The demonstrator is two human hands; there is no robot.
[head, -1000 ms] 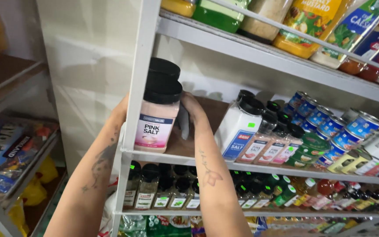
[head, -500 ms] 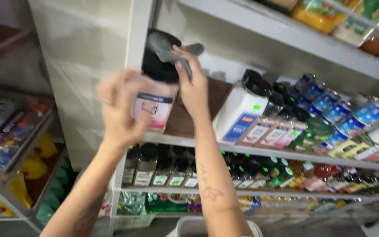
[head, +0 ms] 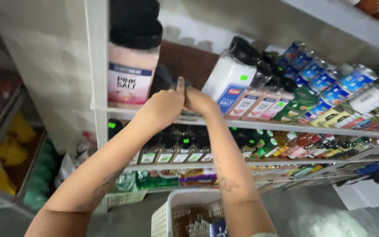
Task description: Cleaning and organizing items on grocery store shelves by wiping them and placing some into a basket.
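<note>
Hands are brought together at the front edge of the shelf (head: 286,126), knuckles touching. The left hand (head: 165,107) is curled around a dark jar (head: 162,79) that stands on the shelf just right of the big pink salt jar (head: 133,66); the thumb is raised against it, so a grasp on the dark jar is seen. The right hand (head: 200,102) is pressed up beside the left, fingers bent, but what it grips cannot be told, since the fingers are hidden behind the left hand.

The pink salt jar is seen upright at the shelf's left end, close to the white upright post (head: 97,87), its black lid above it. To the right of the hands, a white salt jar (head: 229,83) with a black cap is leaning, and behind it a row of smaller shakers (head: 259,105) is lined along the shelf. Blue-labelled tins (head: 316,79) are stacked further right. On the shelf below, dark-capped bottles (head: 172,151) are ranged. Low down, a white plastic basket (head: 172,217) is caught between the forearms.
</note>
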